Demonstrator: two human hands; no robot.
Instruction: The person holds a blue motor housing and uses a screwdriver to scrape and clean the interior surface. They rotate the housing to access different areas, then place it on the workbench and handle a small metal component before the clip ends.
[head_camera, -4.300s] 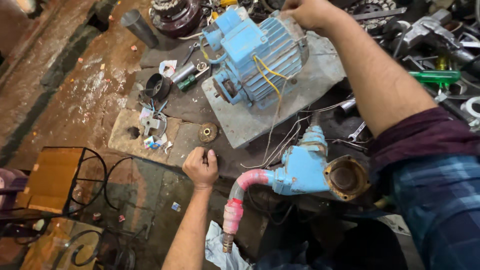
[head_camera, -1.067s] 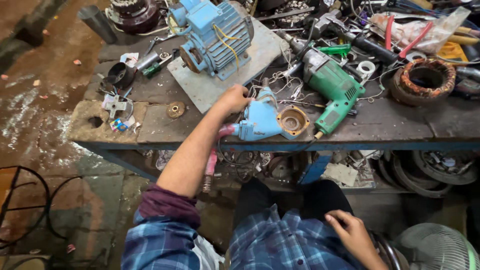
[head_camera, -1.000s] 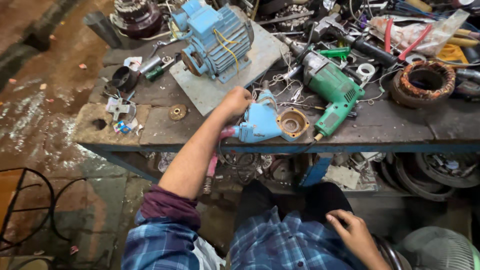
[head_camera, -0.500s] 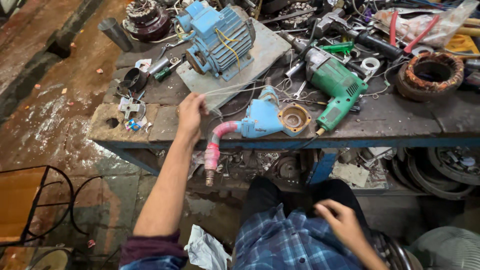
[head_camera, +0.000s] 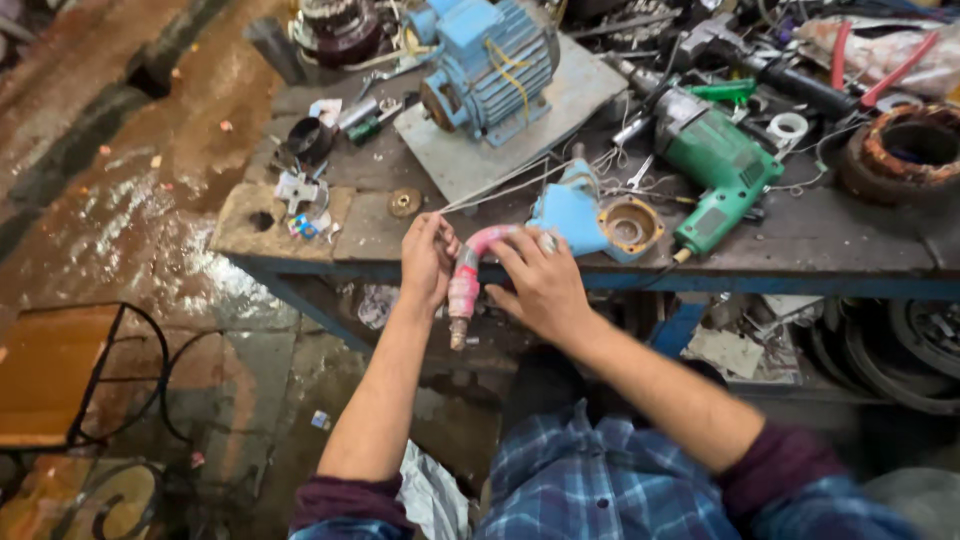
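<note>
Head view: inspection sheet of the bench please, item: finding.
Surface: worn workbench, blue front edge, crowded.
Job's things: light blue tool housing at the bench edge; its pink-wrapped cord stub hangs over the front.
Clutter: blue electric motor on a grey plate, green power drill, copper-wound stator, small parts at the left end.
Hands: left hand pinches thin wires beside the stub; right hand rests on the stub by the housing.
Cables: loose wires run from the left hand toward the motor.
Surroundings: wet floor, a wooden seat with a metal frame at lower left.
</note>
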